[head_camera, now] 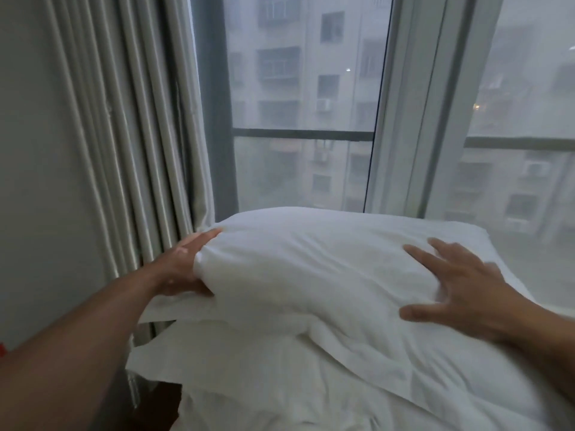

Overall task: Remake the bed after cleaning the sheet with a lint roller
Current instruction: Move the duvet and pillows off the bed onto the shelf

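Note:
A plump white pillow (311,269) fills the middle of the view in front of the window. It rests on a second white pillow (236,362) stacked under it. My left hand (183,265) grips the top pillow's left end, fingers curled around the edge. My right hand (457,284) lies flat on the pillow's right side with fingers spread, pressing the fabric. Rumpled white bedding (280,412) shows below the stack. No lint roller is in view.
Grey pleated curtains (130,135) hang at the left, close to my left hand. A tall window (305,98) with a dark horizontal bar stands right behind the pillows. A plain wall (28,181) is at far left. A dark surface edge (161,402) shows at lower left.

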